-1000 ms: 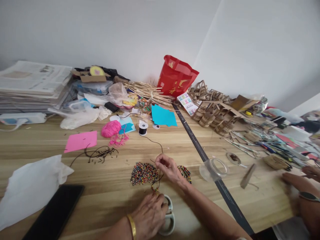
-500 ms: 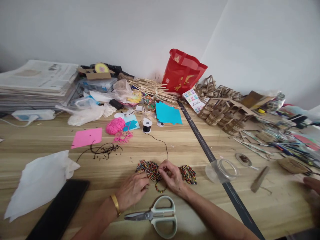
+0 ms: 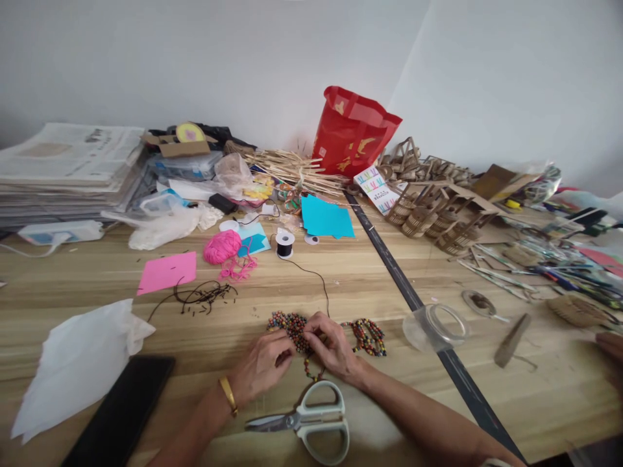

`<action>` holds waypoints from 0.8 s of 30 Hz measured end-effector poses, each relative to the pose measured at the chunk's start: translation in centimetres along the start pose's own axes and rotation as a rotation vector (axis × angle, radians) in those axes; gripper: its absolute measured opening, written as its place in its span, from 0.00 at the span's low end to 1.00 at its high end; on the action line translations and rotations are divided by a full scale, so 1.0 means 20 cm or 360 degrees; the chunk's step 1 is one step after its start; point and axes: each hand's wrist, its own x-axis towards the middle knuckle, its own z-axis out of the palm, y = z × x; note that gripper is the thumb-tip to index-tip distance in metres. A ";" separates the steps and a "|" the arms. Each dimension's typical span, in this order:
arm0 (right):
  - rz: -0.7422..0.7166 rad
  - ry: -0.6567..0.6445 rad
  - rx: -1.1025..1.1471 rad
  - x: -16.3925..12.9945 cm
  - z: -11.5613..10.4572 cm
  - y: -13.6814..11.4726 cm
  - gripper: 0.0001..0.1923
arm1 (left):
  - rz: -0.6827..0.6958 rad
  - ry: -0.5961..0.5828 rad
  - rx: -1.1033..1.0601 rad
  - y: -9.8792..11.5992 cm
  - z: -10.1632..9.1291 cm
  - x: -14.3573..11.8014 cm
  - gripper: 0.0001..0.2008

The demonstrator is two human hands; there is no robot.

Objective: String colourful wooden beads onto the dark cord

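A heap of small multicoloured beads (image 3: 288, 322) lies on the wooden table (image 3: 341, 279). My left hand (image 3: 263, 366) and my right hand (image 3: 329, 344) meet over its near edge, fingertips pinched at the beads and a short beaded strand (image 3: 311, 371). A thin black cord (image 3: 316, 279) runs from my right hand up to a black spool (image 3: 285, 244). A beaded band (image 3: 366, 336) lies just right of my right hand. Pale green scissors (image 3: 311, 421) rest on the table below both hands.
A black phone (image 3: 121, 415) and white plastic bag (image 3: 78, 363) lie at the near left. A clear lid (image 3: 435, 324), a dark ruler (image 3: 413, 305), pink yarn (image 3: 222, 247), paper, a newspaper stack (image 3: 63, 168) and a red bag (image 3: 353, 133) crowd the rest. Another person's hand (image 3: 610, 344) is at the right edge.
My left hand left the scissors and came up to the beads. My right hand dropped from the cord onto the bead heap. The two hands now touch over the beads.
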 end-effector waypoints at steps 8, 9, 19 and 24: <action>-0.0058 0.0053 0.0003 0.00 0.00 0.02 0.07 | 0.0140 0.0030 0.0245 -0.05 0.05 -0.01 0.08; -0.0056 0.0055 -0.0002 0.00 0.00 0.03 0.07 | 0.0163 0.0037 0.0284 -0.05 0.06 -0.01 0.08; -0.0096 0.0057 0.0033 0.00 0.00 0.05 0.07 | 0.0164 0.0139 0.0300 -0.06 0.06 -0.01 0.07; -0.0032 0.0035 0.0048 -0.01 0.01 0.06 0.06 | 0.0189 0.0243 0.0282 -0.07 0.05 -0.02 0.05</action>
